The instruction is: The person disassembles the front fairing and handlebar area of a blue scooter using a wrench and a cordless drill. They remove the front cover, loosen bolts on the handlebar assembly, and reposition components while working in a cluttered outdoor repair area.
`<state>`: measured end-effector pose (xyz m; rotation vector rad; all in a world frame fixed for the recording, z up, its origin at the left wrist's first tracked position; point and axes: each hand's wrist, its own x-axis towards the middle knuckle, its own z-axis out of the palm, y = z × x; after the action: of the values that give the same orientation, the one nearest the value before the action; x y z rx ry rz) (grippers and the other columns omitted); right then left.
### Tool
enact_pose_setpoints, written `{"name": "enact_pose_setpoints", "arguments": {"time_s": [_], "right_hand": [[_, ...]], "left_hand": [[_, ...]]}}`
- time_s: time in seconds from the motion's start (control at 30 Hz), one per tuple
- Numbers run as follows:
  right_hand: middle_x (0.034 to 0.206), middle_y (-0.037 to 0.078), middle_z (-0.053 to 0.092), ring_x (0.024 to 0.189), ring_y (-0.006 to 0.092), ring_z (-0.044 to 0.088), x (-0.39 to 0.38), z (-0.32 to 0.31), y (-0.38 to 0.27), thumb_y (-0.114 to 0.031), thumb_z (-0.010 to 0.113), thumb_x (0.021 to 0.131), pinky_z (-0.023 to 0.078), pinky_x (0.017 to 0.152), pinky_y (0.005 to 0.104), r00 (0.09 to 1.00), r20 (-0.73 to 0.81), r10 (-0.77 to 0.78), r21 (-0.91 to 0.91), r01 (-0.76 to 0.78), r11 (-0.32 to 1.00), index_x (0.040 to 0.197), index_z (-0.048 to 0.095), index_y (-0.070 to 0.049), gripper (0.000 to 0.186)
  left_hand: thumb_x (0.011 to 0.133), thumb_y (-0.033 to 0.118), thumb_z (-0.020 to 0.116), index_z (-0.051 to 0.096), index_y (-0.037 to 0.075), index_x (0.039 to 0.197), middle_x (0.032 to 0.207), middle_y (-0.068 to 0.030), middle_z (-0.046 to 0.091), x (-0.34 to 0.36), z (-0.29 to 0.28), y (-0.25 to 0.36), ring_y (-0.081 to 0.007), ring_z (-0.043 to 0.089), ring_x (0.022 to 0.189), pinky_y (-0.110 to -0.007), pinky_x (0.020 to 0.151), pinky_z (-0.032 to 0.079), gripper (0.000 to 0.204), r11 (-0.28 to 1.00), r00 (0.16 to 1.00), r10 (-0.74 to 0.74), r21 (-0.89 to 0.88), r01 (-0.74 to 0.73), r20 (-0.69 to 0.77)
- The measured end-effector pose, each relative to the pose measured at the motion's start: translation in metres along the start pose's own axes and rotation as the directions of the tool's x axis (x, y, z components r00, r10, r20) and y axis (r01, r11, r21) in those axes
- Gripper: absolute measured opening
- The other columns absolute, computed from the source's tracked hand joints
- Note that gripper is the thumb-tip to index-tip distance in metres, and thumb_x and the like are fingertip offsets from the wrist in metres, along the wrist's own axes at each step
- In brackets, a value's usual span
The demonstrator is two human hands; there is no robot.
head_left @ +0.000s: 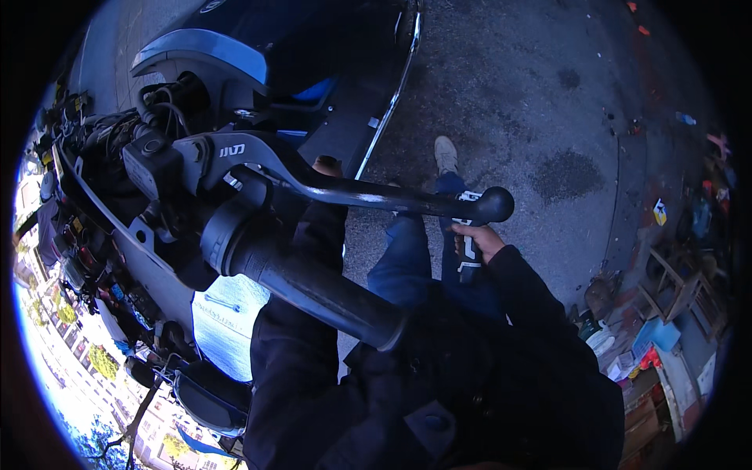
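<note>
A brake lever (368, 194) with a round ball end crosses the middle of the view, close to the camera. Below it slants a black rubber handlebar grip (321, 294). Beyond the lever, my right hand (489, 241) is closed around a slim black thing with pale markings (468, 252); its kind is unclear, and the lever covers part of it. My left hand (329, 164) shows only as a small patch of skin beside the dark bodywork (313, 47). The lever and handlebar hide its fingers, and I cannot see whether it holds anything.
A brake fluid reservoir (153, 157) and cables sit at the handlebar's left. A black mirror housing (210, 398) is at lower left, with parked motorbikes (86, 258) beyond. At right lie a wooden frame (674, 286), a light-blue container (656, 335) and scattered items along the pavement.
</note>
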<state>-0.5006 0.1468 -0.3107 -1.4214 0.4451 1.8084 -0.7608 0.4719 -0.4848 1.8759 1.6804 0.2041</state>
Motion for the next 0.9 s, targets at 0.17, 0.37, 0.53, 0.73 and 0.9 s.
{"name": "enact_pose_setpoints", "arguments": {"time_s": [0.17, 0.37, 0.53, 0.73, 0.9], "right_hand": [[0.077, 0.006, 0.069, 0.065, 0.0177, 0.067, 0.003, 0.004, 0.018, -0.017, 0.077, 0.090, 0.056, 0.061, 0.0336, 1.000, -0.007, 0.002, 0.055, -0.002, 0.998, 0.099, 0.070, -0.005, 0.016], [0.079, 0.006, 0.069, 0.064, 0.0170, 0.066, 0.019, 0.031, 0.016, -0.017, 0.078, 0.090, 0.056, 0.060, 0.0328, 0.997, 0.081, 0.005, -0.041, -0.001, 0.999, 0.100, 0.071, -0.004, 0.018], [0.082, 0.006, 0.069, 0.068, 0.0171, 0.067, 0.015, 0.052, -0.015, -0.017, 0.078, 0.090, 0.056, 0.062, 0.0337, 0.987, 0.161, 0.031, -0.108, -0.013, 0.994, 0.099, 0.070, -0.004, 0.018], [0.079, 0.006, 0.069, 0.066, 0.0175, 0.067, 0.017, 0.044, -0.062, -0.017, 0.079, 0.089, 0.055, 0.061, 0.0321, 0.985, 0.159, 0.067, -0.227, -0.029, 0.973, 0.094, 0.069, -0.004, 0.017], [0.077, 0.006, 0.068, 0.063, 0.0183, 0.066, 0.013, 0.023, -0.106, -0.014, 0.078, 0.088, 0.054, 0.059, 0.0332, 0.990, 0.139, -0.005, -0.279, 0.044, 0.959, 0.088, 0.068, -0.005, 0.013]], "left_hand": [[0.079, 0.018, 0.083, 0.068, 0.000, 0.110, 0.098, -0.0204, 0.075, 0.005, -0.021, 0.025, -0.0378, 0.074, 0.092, -0.043, 0.085, 0.058, 0.039, 0.996, 0.986, -0.077, 0.043, 0.084, -0.147], [0.089, 0.015, 0.075, 0.074, 0.000, 0.096, 0.076, -0.0082, 0.073, -0.100, -0.088, 0.015, -0.0255, 0.070, 0.070, -0.034, 0.071, 0.057, 0.017, 0.988, 0.986, -0.073, -0.121, 0.092, 0.152], [0.097, 0.009, 0.069, 0.070, -0.003, 0.103, 0.086, -0.0091, 0.073, -0.200, -0.181, 0.035, -0.0145, 0.066, 0.069, -0.031, 0.069, 0.057, 0.013, 0.867, 0.972, -0.202, -0.439, 0.234, 0.120], [0.103, 0.014, 0.065, 0.063, -0.003, 0.115, 0.098, -0.0092, 0.070, -0.229, -0.316, 0.223, -0.0129, 0.066, 0.083, -0.028, 0.079, 0.055, 0.021, 0.828, 0.921, -0.199, -0.560, -0.025, -0.335], [0.094, 0.028, 0.075, 0.056, 0.000, 0.133, 0.131, -0.0202, 0.056, -0.188, -0.357, 0.343, -0.0315, 0.058, 0.121, -0.042, 0.101, 0.048, 0.052, 0.943, 0.656, 0.256, 0.036, -0.330, -0.711]]}}
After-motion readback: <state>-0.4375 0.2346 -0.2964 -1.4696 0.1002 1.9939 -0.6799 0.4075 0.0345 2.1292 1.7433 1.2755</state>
